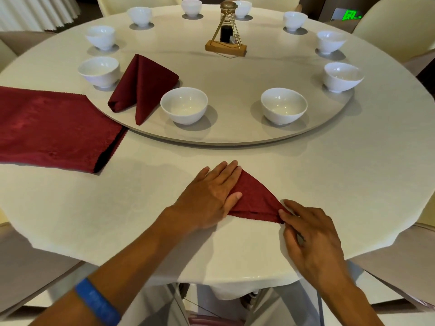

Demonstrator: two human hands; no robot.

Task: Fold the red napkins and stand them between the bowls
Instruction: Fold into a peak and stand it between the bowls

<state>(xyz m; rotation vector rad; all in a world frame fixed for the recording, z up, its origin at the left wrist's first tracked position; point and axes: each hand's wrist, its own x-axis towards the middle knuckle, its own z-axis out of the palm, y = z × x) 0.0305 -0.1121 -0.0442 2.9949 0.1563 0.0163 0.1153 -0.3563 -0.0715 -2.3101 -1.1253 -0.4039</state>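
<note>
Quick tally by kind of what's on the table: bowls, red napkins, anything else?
White bowls: 10, e.g. near-left bowl
Red napkins: 3 visible: standing napkin, flat stack (layers uncountable), napkin being folded under left hand and right hand
Centrepiece stand: 1
Total: 14

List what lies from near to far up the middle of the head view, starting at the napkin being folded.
Napkin being folded, with the left hand pressing it flat and the right hand pinching its corner → turntable rim → near bowls → bottle stand → far bowl.
</note>
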